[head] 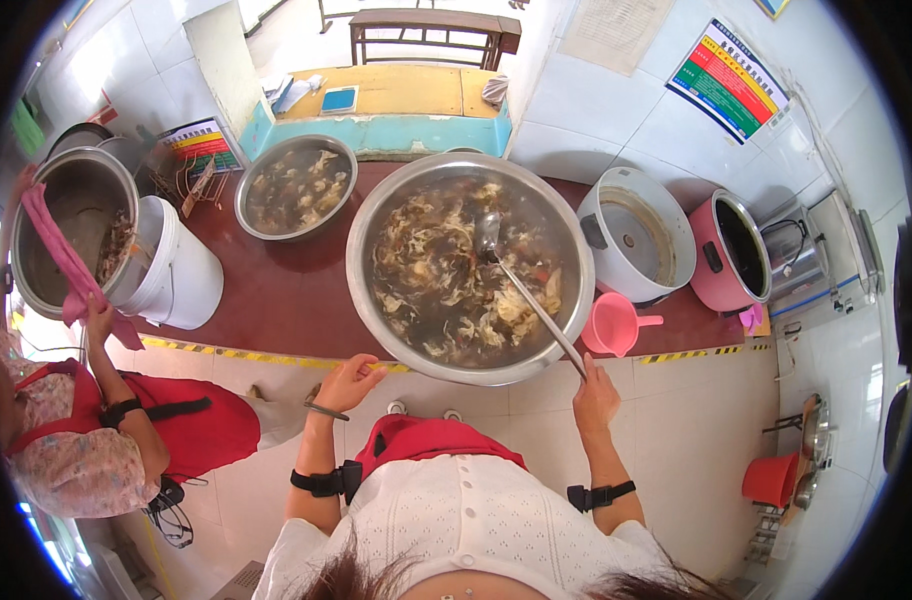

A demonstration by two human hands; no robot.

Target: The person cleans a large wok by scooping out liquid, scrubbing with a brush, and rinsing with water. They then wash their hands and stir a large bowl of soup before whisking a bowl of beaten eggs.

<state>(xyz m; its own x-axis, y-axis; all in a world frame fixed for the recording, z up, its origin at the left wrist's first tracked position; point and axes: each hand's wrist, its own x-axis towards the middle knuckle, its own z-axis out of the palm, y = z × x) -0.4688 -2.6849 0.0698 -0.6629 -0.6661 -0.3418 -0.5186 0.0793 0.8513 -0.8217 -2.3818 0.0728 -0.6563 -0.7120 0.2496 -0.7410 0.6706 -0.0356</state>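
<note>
A large steel basin (357, 300) of brown soup with egg strands and a few red bits stands before me. My right hand (598, 401) grips the handle end of a long metal ladle (535, 306). The handle crosses the basin's near right rim, and its bowl sits in the soup near the middle. My left hand (351, 384) holds nothing, its fingers loosely bent beside the near left rim; I cannot tell whether they touch it. Against the basin's right side is a pink plastic scoop (613, 325).
On the red counter (276, 292) stand a smaller soup basin (240, 217), a white bucket (190, 277), a grey pot (685, 247) and a pink rice cooker (707, 274). At left, a co-worker (81, 465) holds a pink cloth (62, 247) by a tilted steel pot (130, 195).
</note>
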